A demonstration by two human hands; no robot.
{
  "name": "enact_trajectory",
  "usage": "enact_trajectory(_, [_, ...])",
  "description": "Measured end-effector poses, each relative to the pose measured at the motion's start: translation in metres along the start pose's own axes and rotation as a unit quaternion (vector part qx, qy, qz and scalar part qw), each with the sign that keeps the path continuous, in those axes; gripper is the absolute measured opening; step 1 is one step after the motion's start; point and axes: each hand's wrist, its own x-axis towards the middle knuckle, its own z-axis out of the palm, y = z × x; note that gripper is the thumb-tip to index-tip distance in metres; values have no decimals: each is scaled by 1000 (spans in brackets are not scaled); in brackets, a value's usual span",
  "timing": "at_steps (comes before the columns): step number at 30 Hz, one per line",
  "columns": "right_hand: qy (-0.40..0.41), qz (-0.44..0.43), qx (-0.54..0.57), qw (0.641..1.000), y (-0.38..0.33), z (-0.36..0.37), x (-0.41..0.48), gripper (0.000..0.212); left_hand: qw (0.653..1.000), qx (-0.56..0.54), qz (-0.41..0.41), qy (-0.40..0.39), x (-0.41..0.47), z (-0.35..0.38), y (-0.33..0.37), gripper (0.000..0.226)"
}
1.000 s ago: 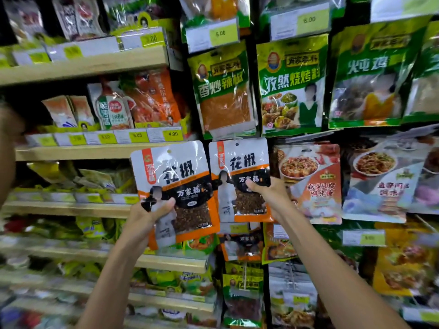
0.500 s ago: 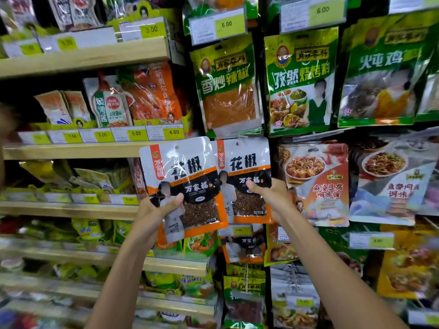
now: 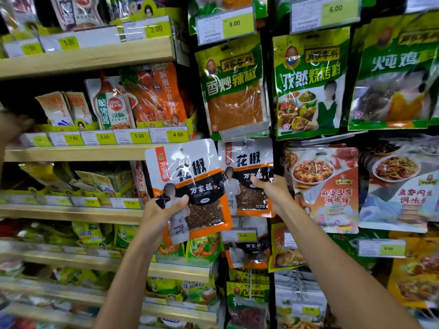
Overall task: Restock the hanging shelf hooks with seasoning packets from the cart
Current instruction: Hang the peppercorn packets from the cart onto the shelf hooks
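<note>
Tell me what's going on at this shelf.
A person is restocking hanging seasoning packets. The left hand grips a white-and-orange peppercorn packet by its lower left part, holding it up, not yet hung. The right hand holds the matching packet hanging right beside it, below the green chili packet.

In left hand (image 3: 161, 214), white-orange plastic peppercorn packet (image 3: 190, 181); just right, matching hung packet (image 3: 247, 162) in right hand (image 3: 273, 193), below green chili pouch (image 3: 234, 91).

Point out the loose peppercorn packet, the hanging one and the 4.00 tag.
loose peppercorn packet (image 3: 190, 176): head view, its printed front.
hanging peppercorn packet (image 3: 247, 160): head view, its upper label.
4.00 price tag (image 3: 177, 134): head view, its yellow part.
</note>
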Motion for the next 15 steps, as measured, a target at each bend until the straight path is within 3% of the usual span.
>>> enact_trajectory(3, [26,17,4,1000,-1,5,19,62,1000,2,6,-9,3,0,-3,38])
enact_trajectory(7, [33,15,-18,999,4,7,27,39,1000,-17,-17,-10,7,0,-7,55])
enact_trajectory(11, [-11,-1,-63,998,15,-2,12,50,1000,18,-5,-19,3,4,-16,23])
enact_trajectory(13, [-2,-20,-136,990,26,-7,-4,49,999,16,19,-38,-2,7,-20,29])
enact_trajectory(15, [71,-74,-206,973,37,-9,-26,42,999,5,19,-38,-5,10,-29,44])
